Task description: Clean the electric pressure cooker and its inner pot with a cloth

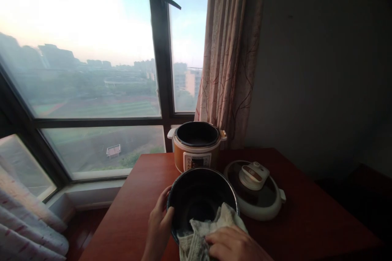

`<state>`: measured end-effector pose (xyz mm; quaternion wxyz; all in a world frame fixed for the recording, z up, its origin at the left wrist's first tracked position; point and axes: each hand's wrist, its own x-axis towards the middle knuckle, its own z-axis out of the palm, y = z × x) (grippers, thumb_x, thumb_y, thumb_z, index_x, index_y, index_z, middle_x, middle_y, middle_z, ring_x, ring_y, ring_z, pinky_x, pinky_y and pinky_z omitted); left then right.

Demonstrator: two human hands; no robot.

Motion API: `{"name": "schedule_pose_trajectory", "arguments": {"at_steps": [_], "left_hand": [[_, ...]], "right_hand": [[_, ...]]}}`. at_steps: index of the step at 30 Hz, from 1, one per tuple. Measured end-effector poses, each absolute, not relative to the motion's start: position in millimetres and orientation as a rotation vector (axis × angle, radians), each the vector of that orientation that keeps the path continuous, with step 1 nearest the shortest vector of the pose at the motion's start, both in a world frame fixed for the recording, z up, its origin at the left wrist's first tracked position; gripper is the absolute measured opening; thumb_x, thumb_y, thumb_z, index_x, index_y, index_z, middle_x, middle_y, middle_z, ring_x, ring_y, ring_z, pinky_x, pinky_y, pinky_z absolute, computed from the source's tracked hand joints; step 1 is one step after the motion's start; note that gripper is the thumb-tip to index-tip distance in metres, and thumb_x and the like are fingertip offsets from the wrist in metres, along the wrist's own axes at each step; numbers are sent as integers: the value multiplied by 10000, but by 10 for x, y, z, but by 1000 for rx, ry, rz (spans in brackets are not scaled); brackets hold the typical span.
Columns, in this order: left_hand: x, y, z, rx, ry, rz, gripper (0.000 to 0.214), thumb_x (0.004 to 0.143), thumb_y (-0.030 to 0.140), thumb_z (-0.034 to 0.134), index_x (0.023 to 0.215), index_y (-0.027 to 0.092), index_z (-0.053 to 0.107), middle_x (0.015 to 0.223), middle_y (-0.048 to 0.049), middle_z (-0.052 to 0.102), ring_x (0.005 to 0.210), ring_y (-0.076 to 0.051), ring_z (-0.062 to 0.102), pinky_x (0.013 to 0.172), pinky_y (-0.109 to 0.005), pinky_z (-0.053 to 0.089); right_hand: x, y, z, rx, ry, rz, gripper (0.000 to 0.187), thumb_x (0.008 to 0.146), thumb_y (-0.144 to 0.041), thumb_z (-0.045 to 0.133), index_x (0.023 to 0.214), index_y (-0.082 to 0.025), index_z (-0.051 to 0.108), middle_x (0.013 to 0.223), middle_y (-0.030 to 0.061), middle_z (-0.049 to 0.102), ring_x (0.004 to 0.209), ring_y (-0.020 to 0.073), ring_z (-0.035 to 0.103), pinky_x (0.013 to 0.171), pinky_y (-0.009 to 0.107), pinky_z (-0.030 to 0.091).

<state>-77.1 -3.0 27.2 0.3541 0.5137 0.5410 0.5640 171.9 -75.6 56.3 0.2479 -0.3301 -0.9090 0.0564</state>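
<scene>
Dark metal inner pot [199, 200]: lower centre of the frame, on the table, mouth tilted toward the camera.
Left hand [159, 225]: clasped on the pot's left rim, thumb at the edge.
Right hand [234, 244]: bottom centre, fingers closed on the cloth.
Cloth [202, 234]: pale, crumpled, draped over the pot's near rim.
Pressure cooker base [196, 147]: orange and white, open, centre frame, just behind the pot.
Cooker lid [255, 189]: right of the pot, lying flat, white handle up.
Table [306, 220]: reddish wood, lower half of frame.
Curtain [229, 57]: patterned, upper centre, behind the cooker.
Window [92, 69]: upper left, city view.
</scene>
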Motion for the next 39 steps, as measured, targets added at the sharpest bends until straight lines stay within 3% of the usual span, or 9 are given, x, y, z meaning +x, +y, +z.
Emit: {"name": "schedule_pose_trajectory", "arguments": {"at_steps": [4, 9, 12, 15, 20, 22, 29, 39], "left_hand": [[-762, -34, 293, 1319, 1402, 1462, 512, 671, 306, 603, 1160, 170, 665, 1136, -106, 750, 1068, -334, 683, 910, -403, 527], [-755, -25, 299, 1297, 1395, 1462, 512, 668, 297, 606, 1157, 161, 671, 1129, -103, 750, 1052, -324, 684, 874, -379, 529], [-776, 5, 289, 1278, 1353, 1455, 534, 682, 293, 611, 1192, 143, 660, 1163, -112, 739, 1058, -313, 680, 881, -369, 531], [-829, 47, 283, 1340, 1296, 1408, 544, 693, 277, 619, 1216, 131, 659, 1182, -115, 736, 1084, -312, 674, 920, -370, 519], [-926, 103, 311, 1440, 1224, 1353, 531, 726, 293, 668, 1237, 149, 671, 1202, -108, 733, 1143, -327, 652, 979, -392, 496], [-958, 129, 351, 1435, 1167, 1319, 540, 737, 310, 694, 1253, 154, 666, 1224, -119, 723, 1161, -339, 642, 988, -409, 496], [-988, 245, 594, 1325, 971, 1083, 553, 717, 369, 782, 1236, 205, 689, 1300, -118, 684, 1283, -349, 559, 1082, -462, 429], [-910, 147, 431, 1104, 1360, 1382, 611, 764, 606, 692, 1136, 121, 684, 1090, -132, 754, 1113, -353, 657, 915, -402, 526]], "right_hand": [[1627, -687, 924, -1129, -2613, 295, 89, 887, -269, 628, 969, -235, 624, 1018, 20, 716, 905, 196, 658, 795, 282, 506], [1327, -605, 737, -1232, -2768, -7, 264, 825, -211, 626, 1086, -171, 626, 980, 95, 723, 860, 275, 689, 779, 378, 511], [1193, -592, 560, -1317, -2835, -79, 201, 777, -176, 630, 977, -161, 635, 827, 90, 728, 694, 269, 695, 616, 353, 471], [1177, -603, 571, -1326, -2826, -25, 109, 791, -194, 627, 899, -184, 624, 806, 67, 731, 671, 251, 699, 541, 328, 397], [1433, -619, 772, -1244, -2801, 146, 312, 721, -413, 729, 912, -196, 612, 900, 50, 736, 766, 232, 683, 616, 316, 382], [1629, -601, 826, -1175, -2801, 189, 300, 720, -435, 721, 885, -211, 608, 881, 34, 729, 778, 213, 664, 666, 313, 378], [2048, -546, 858, -1097, -2806, 148, 122, 821, -334, 602, 818, -212, 598, 808, 34, 697, 796, 193, 625, 766, 318, 356], [1546, -556, 901, -1264, -2862, 183, 331, 556, -211, 687, 877, -185, 609, 861, 59, 714, 792, 245, 664, 790, 343, 395]]}}
